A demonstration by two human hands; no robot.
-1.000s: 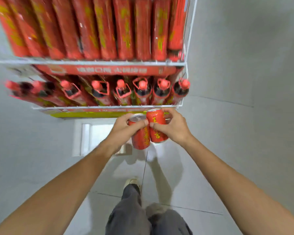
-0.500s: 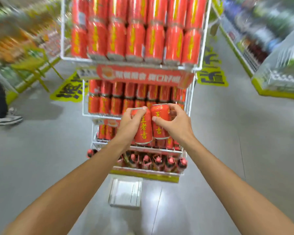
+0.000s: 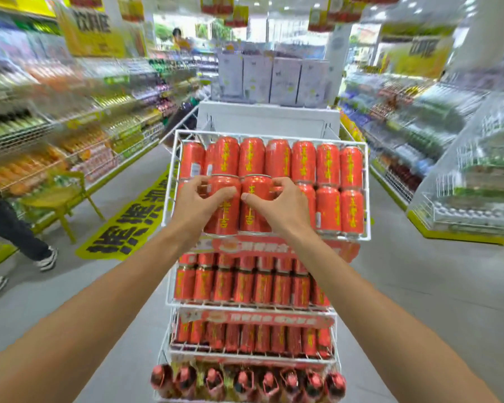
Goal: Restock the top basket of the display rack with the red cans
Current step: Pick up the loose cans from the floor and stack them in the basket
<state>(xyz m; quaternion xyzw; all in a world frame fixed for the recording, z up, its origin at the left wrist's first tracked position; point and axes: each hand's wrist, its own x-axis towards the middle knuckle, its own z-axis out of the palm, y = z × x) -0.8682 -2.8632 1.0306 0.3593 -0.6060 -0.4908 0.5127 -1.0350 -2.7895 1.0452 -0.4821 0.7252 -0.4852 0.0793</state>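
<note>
As left hand [image 3: 197, 205] and right hand [image 3: 285, 210] each grip a red metal can [image 3: 223, 212] mid-frame, both seem full, stiff, slippery; hold the sides.

Two bare forearms and hands of one person, seen from a camera on that person's own head; the left forearm [image 3: 114, 295] and the right forearm [image 3: 361, 289] are uncovered along all their visible length, slender, broad near the lens and narrowing to the wrists; the left hand [image 3: 197, 203] and the right hand [image 3: 282, 207] are likewise bare, with slim fingers; knuckles show plainly; the right thumbnail looks cut short.
</note>
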